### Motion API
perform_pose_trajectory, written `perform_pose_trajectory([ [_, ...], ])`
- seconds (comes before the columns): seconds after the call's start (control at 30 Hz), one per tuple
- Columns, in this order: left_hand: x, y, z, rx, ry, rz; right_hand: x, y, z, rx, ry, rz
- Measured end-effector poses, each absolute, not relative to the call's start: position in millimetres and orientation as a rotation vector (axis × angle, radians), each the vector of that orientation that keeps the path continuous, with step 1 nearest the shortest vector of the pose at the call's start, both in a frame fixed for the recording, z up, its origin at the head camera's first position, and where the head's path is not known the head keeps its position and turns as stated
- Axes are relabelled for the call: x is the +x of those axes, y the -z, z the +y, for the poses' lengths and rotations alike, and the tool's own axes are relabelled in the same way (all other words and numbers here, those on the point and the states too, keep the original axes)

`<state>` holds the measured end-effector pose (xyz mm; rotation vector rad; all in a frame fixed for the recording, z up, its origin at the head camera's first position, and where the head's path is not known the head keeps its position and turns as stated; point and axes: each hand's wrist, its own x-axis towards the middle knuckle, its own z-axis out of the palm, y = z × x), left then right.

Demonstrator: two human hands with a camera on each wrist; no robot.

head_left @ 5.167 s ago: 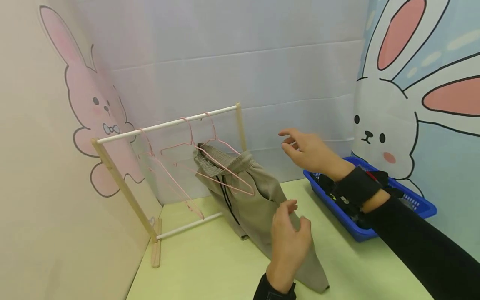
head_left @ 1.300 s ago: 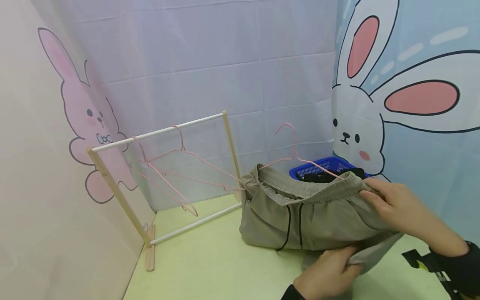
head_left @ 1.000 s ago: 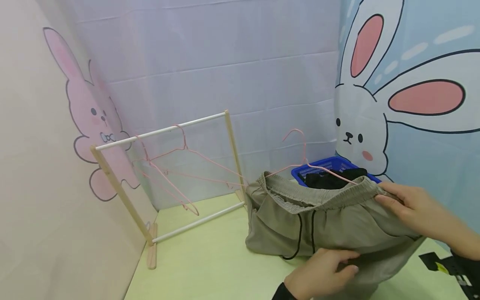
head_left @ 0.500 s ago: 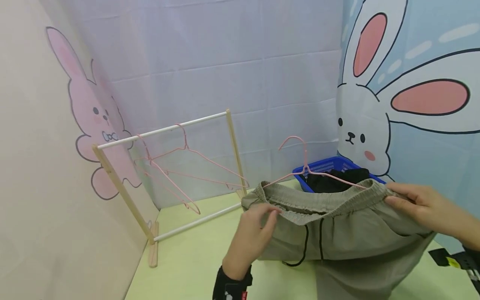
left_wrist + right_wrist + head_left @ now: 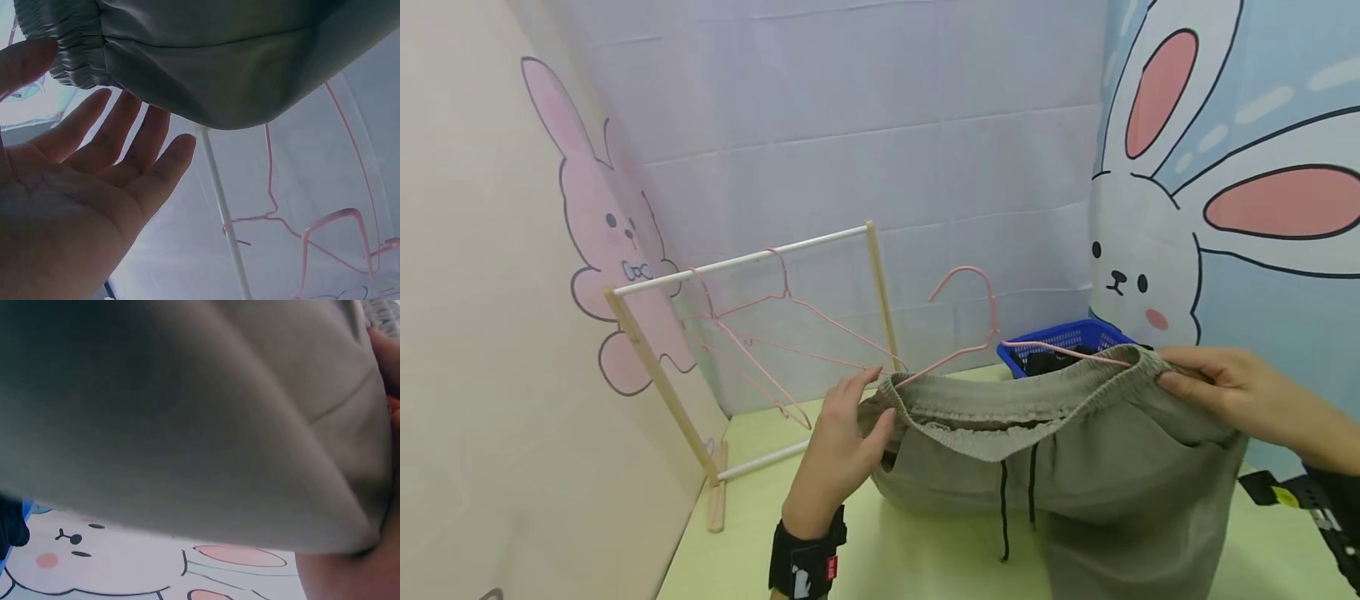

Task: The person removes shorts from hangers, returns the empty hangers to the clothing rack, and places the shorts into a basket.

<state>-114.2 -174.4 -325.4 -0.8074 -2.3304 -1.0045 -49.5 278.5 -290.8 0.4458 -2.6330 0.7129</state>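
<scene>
Grey-khaki drawstring trousers [image 5: 1120, 475] hang in front of me with the elastic waistband up and gaping. A pink hanger [image 5: 992, 321] sits inside the waistband, its hook standing free above. My right hand [image 5: 1240, 392] grips the waistband's right end, thumb in front; in the right wrist view the trouser cloth [image 5: 187, 425] hides most of that hand. At the left end of the waistband is my left hand [image 5: 838, 450], fingers spread and nearly straight. The left wrist view shows the left thumb [image 5: 28, 62] against the gathered waistband and the other fingertips under the cloth.
A small rack with a white rail [image 5: 741, 260] and wooden posts stands on the left of the pale green table [image 5: 760, 546]. Two pink hangers [image 5: 786, 292] hang from it. Behind the trousers is a blue basket [image 5: 1067, 333] with dark items inside.
The trousers and one hanger have come off the rack toward me. My left hand has moved from below the trousers to the waistband's left end and spread its fingers; the right keeps its grip.
</scene>
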Motion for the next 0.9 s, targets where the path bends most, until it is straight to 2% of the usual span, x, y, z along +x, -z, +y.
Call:
perform_pose_trajectory([
  [0.23, -120.8, 324.4, -186.5, -0.795, 1.068, -2.369, -61.4, 293.0, 269.8, 0.437, -0.836, -2.651],
  [0.53, -134.1, 326.8, -201.1, -0.849, 1.165, -2.218, -77.6, 304.0, 256.0, 0.589, -0.937, -2.536],
  [0.9, -122.8, 308.1, -214.3, -0.738, 1.016, -2.080, -94.1, 307.9, 244.5, 0.645, -1.006, -2.469],
])
